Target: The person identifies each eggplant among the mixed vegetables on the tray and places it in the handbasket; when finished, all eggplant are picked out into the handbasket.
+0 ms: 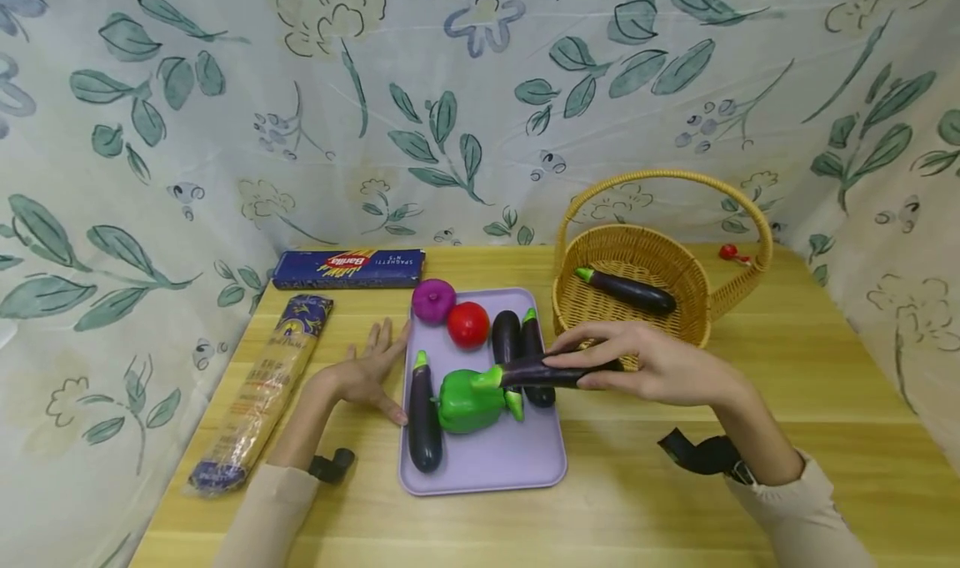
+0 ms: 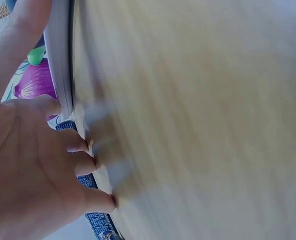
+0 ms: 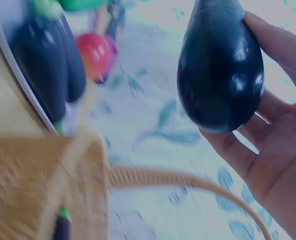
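Observation:
My right hand (image 1: 648,364) grips an eggplant (image 1: 536,373) above the right side of the lilac tray (image 1: 495,472); its green end overlaps the green bell pepper (image 1: 467,411) in the head view. In the right wrist view the eggplant's (image 3: 222,70) dark round end shows between thumb and fingers. My left hand (image 1: 367,376) lies with fingers spread at the tray's left edge. On the tray are a purple onion (image 1: 433,303), a red tomato (image 1: 468,325), an eggplant (image 1: 424,422) at the left, and two more eggplants, partly hidden, under the held one.
A wicker basket (image 1: 701,289) with a tall handle stands right of the tray, one eggplant (image 1: 630,290) inside. Small red items (image 1: 729,253) lie behind it. A blue spaghetti box (image 1: 348,268) sits at the back left, a clear pasta bag (image 1: 262,393) along the left.

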A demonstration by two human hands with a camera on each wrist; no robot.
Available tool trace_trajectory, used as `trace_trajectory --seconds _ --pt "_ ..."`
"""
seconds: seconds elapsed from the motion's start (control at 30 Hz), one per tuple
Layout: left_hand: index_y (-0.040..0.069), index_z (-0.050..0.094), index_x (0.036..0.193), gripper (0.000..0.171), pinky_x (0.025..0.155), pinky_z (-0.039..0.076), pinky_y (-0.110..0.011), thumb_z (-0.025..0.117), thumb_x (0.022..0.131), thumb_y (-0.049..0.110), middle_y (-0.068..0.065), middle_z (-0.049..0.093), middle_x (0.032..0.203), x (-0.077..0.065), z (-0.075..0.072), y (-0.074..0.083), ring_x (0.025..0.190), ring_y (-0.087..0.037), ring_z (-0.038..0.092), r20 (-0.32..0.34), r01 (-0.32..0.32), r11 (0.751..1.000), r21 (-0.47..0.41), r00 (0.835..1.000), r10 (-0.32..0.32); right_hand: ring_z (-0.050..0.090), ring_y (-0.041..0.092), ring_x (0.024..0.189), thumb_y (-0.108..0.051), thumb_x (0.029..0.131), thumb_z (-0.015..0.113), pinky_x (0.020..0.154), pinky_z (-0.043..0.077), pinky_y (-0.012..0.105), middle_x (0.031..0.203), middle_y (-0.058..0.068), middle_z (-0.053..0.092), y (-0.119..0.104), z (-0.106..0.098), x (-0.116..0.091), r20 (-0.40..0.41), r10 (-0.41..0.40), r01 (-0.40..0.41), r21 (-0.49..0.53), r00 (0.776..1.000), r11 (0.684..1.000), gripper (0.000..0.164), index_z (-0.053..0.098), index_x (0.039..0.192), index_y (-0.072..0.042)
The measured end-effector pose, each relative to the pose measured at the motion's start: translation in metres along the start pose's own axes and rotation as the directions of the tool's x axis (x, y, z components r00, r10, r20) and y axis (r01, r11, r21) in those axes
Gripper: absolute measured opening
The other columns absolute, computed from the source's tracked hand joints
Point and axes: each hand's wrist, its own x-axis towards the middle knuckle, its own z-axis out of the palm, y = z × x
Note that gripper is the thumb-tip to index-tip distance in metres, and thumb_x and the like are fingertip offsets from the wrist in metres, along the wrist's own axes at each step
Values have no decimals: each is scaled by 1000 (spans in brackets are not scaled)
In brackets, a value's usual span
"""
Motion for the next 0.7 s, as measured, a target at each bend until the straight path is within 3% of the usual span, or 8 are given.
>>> trace_trajectory --seconds 0.2,0.33,0.5,0.7 --pt "19 -17 165 153 121 -12 -75 91 64 58 -28 -29 166 1 0 0 155 -47 -27 -2 5 1000 1 1000 -5 60 7 122 -4 96 71 86 55 23 139 -3 66 15 -42 -12 -125 71 -79 -59 990 995 45 70 135 -26" --pt "19 -17 165 153 121 -11 -76 91 64 57 -28 -28 166 0 0 -2 155 -47 -26 -6 6 1000 1 1000 -6 61 5 110 -2 95 71 78 53 21 137 0 66 26 -61 -17 -187 151 -165 -60 971 985 46 70 135 -23" --pt "18 -17 165 153 120 -12 -76 91 64 57 -28 -29 166 0 0 -3 155 -47 -27 -1 0 1000 3 1000 0 61 3 102 -3 95 71 72 50 19 133 2 68 37 -75 -17 -250 239 -267 -86 938 960 44 71 135 -22" --pt "18 -17 165 153 120 -11 -76 91 64 58 -28 -29 166 2 -1 -2 155 -47 -27 1 -2 1000 -2 1000 2 56 9 84 -7 98 69 61 43 24 134 9 67 49 -85 -12 -259 305 -351 -153 916 924 40 70 136 -21"
